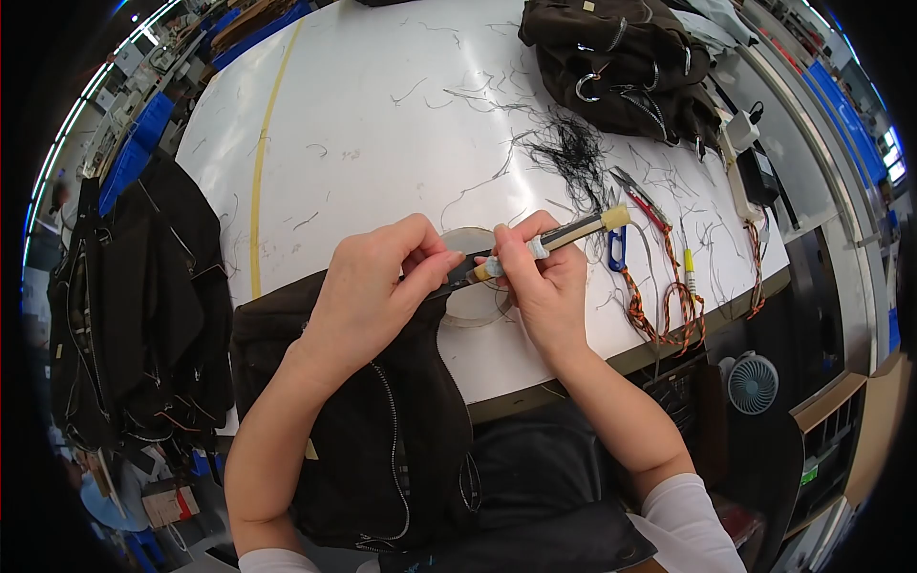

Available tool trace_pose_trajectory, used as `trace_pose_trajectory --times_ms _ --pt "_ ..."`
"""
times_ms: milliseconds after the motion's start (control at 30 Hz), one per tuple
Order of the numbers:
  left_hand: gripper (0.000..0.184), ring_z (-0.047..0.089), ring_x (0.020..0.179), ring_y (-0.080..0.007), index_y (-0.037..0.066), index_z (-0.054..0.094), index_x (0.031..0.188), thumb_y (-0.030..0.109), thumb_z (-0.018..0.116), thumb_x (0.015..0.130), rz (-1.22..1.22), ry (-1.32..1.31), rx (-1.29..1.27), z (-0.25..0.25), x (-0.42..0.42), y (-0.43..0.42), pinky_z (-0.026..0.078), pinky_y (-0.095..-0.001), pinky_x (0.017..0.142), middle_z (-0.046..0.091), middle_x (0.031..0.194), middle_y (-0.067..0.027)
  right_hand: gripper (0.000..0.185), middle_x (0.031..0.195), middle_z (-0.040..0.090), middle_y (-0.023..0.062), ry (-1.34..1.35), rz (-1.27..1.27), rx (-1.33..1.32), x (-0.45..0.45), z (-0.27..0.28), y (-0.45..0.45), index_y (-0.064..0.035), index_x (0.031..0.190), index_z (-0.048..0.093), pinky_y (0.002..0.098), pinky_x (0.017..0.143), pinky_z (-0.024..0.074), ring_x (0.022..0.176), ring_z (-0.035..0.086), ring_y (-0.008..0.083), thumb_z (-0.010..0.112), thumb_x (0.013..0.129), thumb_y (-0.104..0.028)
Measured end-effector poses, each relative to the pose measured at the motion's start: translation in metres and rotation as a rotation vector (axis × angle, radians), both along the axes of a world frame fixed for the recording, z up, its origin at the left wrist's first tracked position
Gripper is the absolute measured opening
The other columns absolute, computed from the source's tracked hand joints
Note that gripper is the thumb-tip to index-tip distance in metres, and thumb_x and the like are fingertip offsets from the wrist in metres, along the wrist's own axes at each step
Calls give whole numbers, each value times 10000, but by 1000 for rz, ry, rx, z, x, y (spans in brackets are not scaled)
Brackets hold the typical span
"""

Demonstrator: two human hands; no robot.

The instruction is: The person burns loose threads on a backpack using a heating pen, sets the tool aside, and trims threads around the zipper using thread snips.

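In the head view my left hand (377, 282) pinches the edge of a dark strap on a black bag (349, 401). The bag hangs over the table's front edge toward my lap, with silver zips showing. My right hand (549, 282) is closed around a soldering iron (573, 231), a pen-shaped tool with a taped handle, a yellow end and a cord. Its tip points left at the strap, close to my left fingertips. Whether the tip touches the fabric, I cannot tell. Under the tool lies a round, pale disc (475, 310), partly hidden by my hands.
A heap of black thread scraps (573, 153) lies beyond my right hand. Red-handled scissors (645, 199), a blue clip (617, 248), an orange-black cord (659, 325) and a yellow marker (689, 272) lie to the right. Dark bags stand at the left (143, 306) and the back right (621, 62).
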State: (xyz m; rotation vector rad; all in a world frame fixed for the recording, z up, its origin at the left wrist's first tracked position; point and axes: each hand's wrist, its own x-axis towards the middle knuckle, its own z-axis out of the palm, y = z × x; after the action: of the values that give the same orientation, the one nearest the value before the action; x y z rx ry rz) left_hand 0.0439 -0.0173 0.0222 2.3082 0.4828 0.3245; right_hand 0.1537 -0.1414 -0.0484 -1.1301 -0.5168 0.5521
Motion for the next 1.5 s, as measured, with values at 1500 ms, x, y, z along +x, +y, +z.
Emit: trace_pose_trajectory --times_ms 1500 --pt "344 609 818 -300 13 509 1021 172 724 805 -124 298 290 24 -69 -33 495 -401 678 581 893 -139 218 686 602 73 -1111 365 -417 8 18 88 -83 952 523 341 594 460 594 585 238 690 828 -150"
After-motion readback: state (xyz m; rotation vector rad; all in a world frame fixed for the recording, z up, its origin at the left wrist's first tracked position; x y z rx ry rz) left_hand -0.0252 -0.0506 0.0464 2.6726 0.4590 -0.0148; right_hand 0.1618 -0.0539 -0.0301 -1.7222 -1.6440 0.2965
